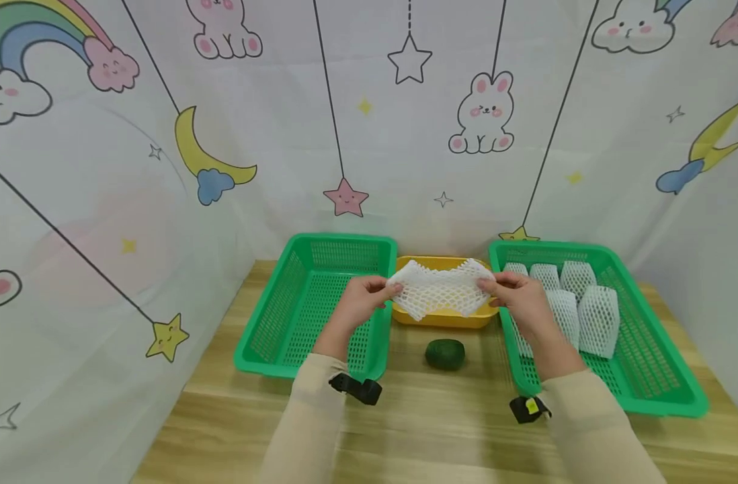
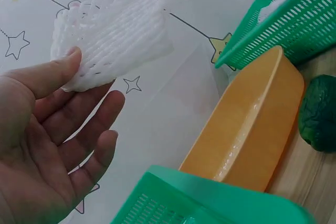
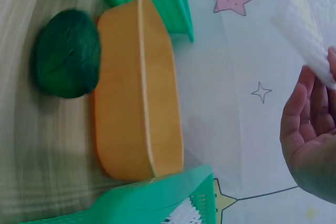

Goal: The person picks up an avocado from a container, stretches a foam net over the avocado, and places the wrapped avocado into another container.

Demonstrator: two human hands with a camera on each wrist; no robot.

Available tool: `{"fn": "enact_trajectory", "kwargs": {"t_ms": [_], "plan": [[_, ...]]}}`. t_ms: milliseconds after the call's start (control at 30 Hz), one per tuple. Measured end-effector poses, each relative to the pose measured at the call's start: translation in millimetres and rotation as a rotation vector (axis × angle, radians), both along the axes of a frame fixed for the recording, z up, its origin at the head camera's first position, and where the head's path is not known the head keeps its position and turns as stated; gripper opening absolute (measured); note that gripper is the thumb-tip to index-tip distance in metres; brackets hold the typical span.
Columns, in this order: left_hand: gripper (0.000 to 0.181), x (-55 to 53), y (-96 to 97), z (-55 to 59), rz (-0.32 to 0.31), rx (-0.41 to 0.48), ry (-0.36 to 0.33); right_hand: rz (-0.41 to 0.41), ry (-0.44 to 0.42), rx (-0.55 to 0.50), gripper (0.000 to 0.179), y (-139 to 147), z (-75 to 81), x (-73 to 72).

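Observation:
A white foam net sleeve point(image 1: 441, 290) is stretched sideways between both hands, above the yellow bin point(image 1: 444, 321). My left hand point(image 1: 364, 302) pinches its left end between thumb and fingers; the left wrist view shows the thumb on the white mesh point(image 2: 113, 40). At the other end, my right hand point(image 1: 522, 301) pinches the sleeve near its edge. In the right wrist view part of that hand point(image 3: 312, 124) is cut off by the frame. A dark green avocado-like fruit point(image 1: 445, 354) lies on the table in front of the bin, touched by neither hand.
To the left stands a green basket point(image 1: 313, 323) with nothing seen inside. Another green basket point(image 1: 659, 363) at the right holds several upright net-wrapped items point(image 1: 597, 321). Both flank the yellow bin on a wooden table point(image 1: 441, 430), with a printed curtain point(image 1: 284, 134) behind.

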State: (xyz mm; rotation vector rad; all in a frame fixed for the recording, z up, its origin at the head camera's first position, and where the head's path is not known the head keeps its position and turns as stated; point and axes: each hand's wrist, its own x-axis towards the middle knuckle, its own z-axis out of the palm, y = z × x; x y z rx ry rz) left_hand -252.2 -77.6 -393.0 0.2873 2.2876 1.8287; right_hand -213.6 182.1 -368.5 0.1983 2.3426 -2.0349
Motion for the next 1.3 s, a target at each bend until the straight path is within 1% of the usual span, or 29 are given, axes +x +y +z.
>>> {"fn": "enact_trajectory", "kwargs": {"t_ms": [33,67,133,167,200,300,333,367,400,433,500,567,600,633,700,767,833,900,1000,1067,1133,1200,1233,1300], "plan": [[0.027,0.1,-2.4,-1.3,-0.007,-0.001,-0.007,0.001,-0.012,-0.001,0.029,3,-2.0,0.2],[0.028,0.4,-2.9,-3.0,-0.026,0.003,-0.016,0.020,-0.018,0.010,0.031,4,-4.3,0.2],[0.032,3.0,0.6,-6.5,-0.080,0.018,-0.034,0.060,-0.021,0.005,0.033,-1,-9.0,0.6],[0.037,4.7,4.2,-8.2,-0.119,0.044,-0.044,0.077,-0.018,-0.004,0.035,-4,-11.5,1.0],[0.043,6.5,8.7,-10.5,-0.162,0.071,-0.058,0.100,-0.011,-0.011,0.036,-9,-13.9,1.6],[0.072,11.9,25.2,-15.9,-0.281,0.138,-0.099,0.149,-0.005,-0.054,0.042,-23,-20.1,3.4],[0.080,13.3,30.0,-17.0,-0.308,0.153,-0.109,0.161,-0.003,-0.067,0.045,-27,-21.8,3.9],[0.085,15.2,34.0,-16.1,-0.316,0.169,-0.114,0.171,-0.007,-0.078,0.046,-30,-23.4,4.3],[0.087,16.5,36.8,-16.1,-0.302,0.166,-0.112,0.177,-0.008,-0.083,0.048,-32,-24.4,4.7],[0.087,18.3,37.9,-14.3,-0.274,0.160,-0.101,0.172,-0.010,-0.086,0.050,-33,-25.4,4.6],[0.082,20.8,36.1,-11.0,-0.197,0.148,-0.079,0.158,-0.011,-0.047,0.051,-31,-26.4,4.6],[0.075,21.9,31.2,-8.4,-0.123,0.134,-0.058,0.154,-0.019,0.011,0.049,-27,-27.1,3.6],[0.074,21.3,28.7,-9.6,-0.101,0.121,-0.052,0.160,-0.024,0.060,0.047,-24,-27.9,2.7],[0.073,21.0,26.1,-10.0,-0.095,0.120,-0.051,0.176,-0.027,0.122,0.045,-22,-29.1,1.5],[0.074,19.6,22.8,-13.3,-0.103,0.120,-0.053,0.250,-0.045,0.260,0.039,-19,-33.2,-1.5],[0.077,18.6,20.6,-16.3,-0.124,0.123,-0.044,0.352,-0.067,0.404,0.037,-19,-39.0,-5.3],[0.078,17.6,19.4,-18.7,-0.136,0.129,-0.034,0.449,-0.096,0.545,0.039,-22,-45.5,-9.5],[0.080,16.6,18.8,-20.1,-0.138,0.140,-0.019,0.507,-0.140,0.648,0.046,-26,-51.6,-13.3],[0.081,15.1,18.6,-22.1,-0.151,0.156,-0.006,0.541,-0.215,0.776,0.062,-33,-61.4,-17.1],[0.083,14.3,18.4,-23.6,-0.172,0.163,-0.005,0.551,-0.248,0.824,0.071,-36,-69.2,-18.0],[0.084,14.2,17.7,-25.6,-0.196,0.164,-0.019,0.561,-0.278,0.845,0.077,-39,-77.8,-17.8],[0.085,14.5,16.8,-27.6,-0.207,0.165,-0.032,0.554,-0.295,0.852,0.080,-43,-85.5,-16.6],[0.085,15.1,16.3,-28.3,-0.209,0.170,-0.036,0.545,-0.299,0.853,0.080,-44,-88.8,-15.6],[0.085,16.0,16.3,-28.6,-0.203,0.182,-0.034,0.523,-0.304,0.863,0.077,-45,-89.9,-13.1]]}}
